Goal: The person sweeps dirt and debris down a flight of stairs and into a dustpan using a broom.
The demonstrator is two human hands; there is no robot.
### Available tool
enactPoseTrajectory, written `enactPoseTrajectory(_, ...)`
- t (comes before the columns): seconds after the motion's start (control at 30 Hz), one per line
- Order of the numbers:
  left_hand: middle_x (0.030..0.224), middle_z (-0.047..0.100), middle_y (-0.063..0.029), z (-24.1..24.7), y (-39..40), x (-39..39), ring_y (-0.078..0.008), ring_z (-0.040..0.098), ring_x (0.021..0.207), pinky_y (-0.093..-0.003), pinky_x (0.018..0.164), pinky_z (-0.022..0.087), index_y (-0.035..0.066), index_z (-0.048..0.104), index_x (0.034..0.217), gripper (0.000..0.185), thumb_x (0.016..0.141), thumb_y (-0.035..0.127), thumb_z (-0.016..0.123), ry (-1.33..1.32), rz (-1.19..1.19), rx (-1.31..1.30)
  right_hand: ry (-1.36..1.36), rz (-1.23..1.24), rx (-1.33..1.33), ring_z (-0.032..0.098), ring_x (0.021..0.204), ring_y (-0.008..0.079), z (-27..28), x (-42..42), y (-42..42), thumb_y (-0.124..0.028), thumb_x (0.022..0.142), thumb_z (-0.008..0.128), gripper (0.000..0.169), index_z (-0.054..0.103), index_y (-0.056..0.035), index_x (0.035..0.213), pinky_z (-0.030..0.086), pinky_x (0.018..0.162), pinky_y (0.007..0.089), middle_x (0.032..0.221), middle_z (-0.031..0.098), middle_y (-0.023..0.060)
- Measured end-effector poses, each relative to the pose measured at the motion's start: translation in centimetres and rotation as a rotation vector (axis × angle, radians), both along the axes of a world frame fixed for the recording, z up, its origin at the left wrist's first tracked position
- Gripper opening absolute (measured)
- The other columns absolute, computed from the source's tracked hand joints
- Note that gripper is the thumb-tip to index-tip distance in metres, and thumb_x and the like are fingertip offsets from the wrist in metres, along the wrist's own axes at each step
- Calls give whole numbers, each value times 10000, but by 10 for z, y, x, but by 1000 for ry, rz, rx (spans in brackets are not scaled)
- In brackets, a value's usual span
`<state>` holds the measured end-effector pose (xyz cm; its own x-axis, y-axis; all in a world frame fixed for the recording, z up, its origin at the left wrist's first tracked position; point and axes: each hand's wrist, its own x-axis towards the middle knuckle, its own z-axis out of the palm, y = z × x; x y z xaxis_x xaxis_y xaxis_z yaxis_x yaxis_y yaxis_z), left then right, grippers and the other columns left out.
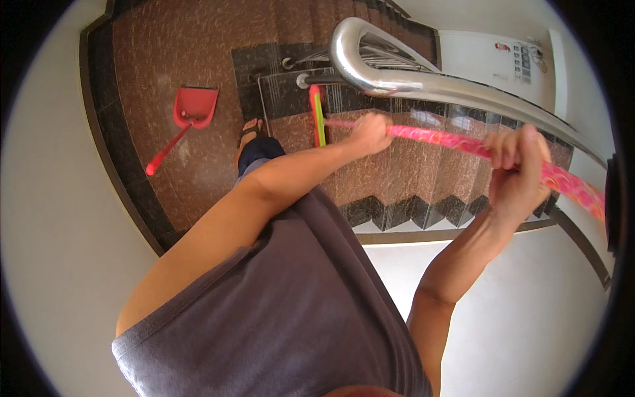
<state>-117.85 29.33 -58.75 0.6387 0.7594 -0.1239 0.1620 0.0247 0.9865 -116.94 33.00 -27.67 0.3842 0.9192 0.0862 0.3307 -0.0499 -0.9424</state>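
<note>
My left hand (372, 134) is closed around the pink patterned handle (436, 140) of a broom, on the part nearer the head. Farther up, my right hand (518, 168) grips the same handle, whose top end runs off to the right rim. The broom head (318, 116), pink-red and yellow-green, lies at the edge of a brown stone step, close to the base of a rail post. On the landing to the left rests a red dustpan (195, 105) with its handle pointing back towards the wall. Small bits of debris sit in the pan.
A thick stainless steel handrail (397, 82) curves above the staircase (402, 173), just past my hands. Dark stone borders the brown landing floor (163, 54). My sandalled foot (250, 130) stands near the step edge. White walls (54, 198) flank both sides.
</note>
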Motion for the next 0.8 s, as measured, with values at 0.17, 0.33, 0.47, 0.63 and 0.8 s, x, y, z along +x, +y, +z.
enactPoseTrajectory(0.17,647,616,-170,29,-37,-15,-355,632,641,-445,596,509,49,607,665,254,780,274,634,76,-383,-44,70,8,-80,367,464,119,10,7,-32,-91,918,499,277,411,-82,655,357,502,291,536,376,10)
enactPoseTrajectory(0.33,640,606,-147,82,-63,-34,-352,608,612,-445,560,486,74,593,628,269,749,301,674,-363,-503,201,174,600,136,458,356,59,88,19,-103,51,704,502,367,313,-167,476,391,346,175,458,421,-48)
enactPoseTrajectory(0.47,618,592,-148,109,-73,-55,-344,607,600,-440,551,482,73,572,606,268,747,279,671,-296,-381,291,201,614,363,484,364,49,109,7,-146,-132,775,635,233,485,-134,597,418,375,178,467,488,-46)
enactPoseTrajectory(0.63,538,533,-154,110,-71,-92,-317,568,513,-429,501,455,31,500,525,353,785,177,689,-270,-62,340,35,320,514,497,399,46,81,-3,-205,-311,833,641,307,466,-133,655,350,407,210,510,521,-42)
enactPoseTrajectory(0.8,512,496,-120,78,-68,-125,-313,515,505,-423,527,405,32,488,503,398,766,222,719,-152,40,625,52,390,505,569,470,168,33,-35,-255,-247,843,663,304,497,-89,643,467,495,330,541,546,19)
